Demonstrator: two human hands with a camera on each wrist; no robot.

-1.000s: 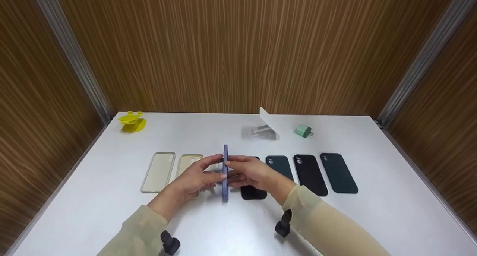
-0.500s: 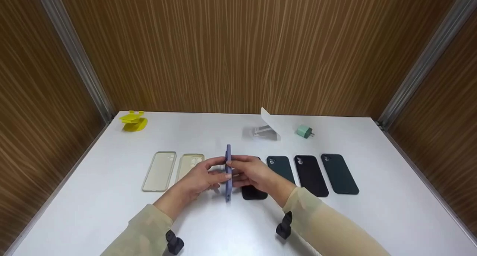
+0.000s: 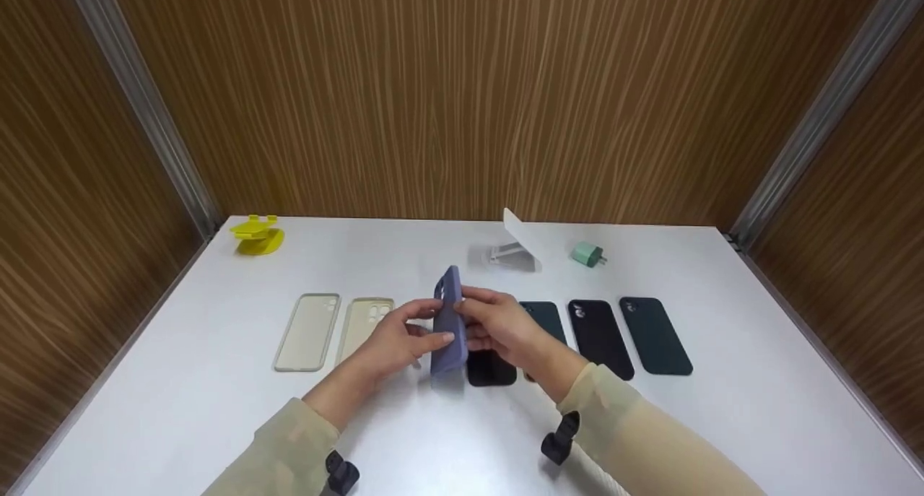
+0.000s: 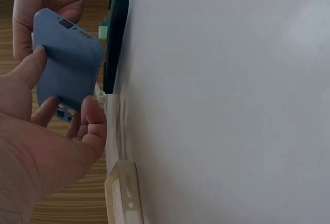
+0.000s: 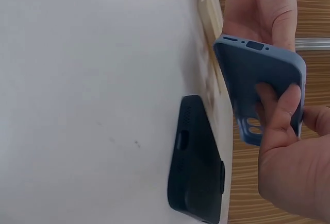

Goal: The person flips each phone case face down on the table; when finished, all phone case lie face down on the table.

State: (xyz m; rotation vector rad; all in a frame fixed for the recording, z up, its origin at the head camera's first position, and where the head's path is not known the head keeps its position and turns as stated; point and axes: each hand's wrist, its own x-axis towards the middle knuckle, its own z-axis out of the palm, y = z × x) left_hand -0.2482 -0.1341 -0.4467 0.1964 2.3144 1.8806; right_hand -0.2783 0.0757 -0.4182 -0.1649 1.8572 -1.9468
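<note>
A purple-blue phone case (image 3: pixel 449 355) is held up on its edge above the white table, between both hands. My left hand (image 3: pixel 393 348) grips it from the left, thumb on its outer back and fingers by the camera-hole end, as the left wrist view shows. My right hand (image 3: pixel 512 330) pinches its right edge; in the right wrist view some of those fingers reach inside the hollow case (image 5: pixel 258 64). Under the right hand lies a black phone case (image 3: pixel 492 370), partly covered. A cream case (image 3: pixel 357 330) lies behind the left hand.
Left of the cream case lies a pale translucent case (image 3: pixel 307 333). On the right are a dark green case (image 3: pixel 546 321), a black case (image 3: pixel 601 341) and another dark green case (image 3: pixel 657 337). Farther back stand a yellow stand (image 3: pixel 258 236), a white stand (image 3: pixel 521 237) and a mint charger (image 3: pixel 588 254).
The purple-blue case has turned from edge-on to show its outer back and camera holes, its top tilting right. My right hand has shifted slightly up and right with it.
</note>
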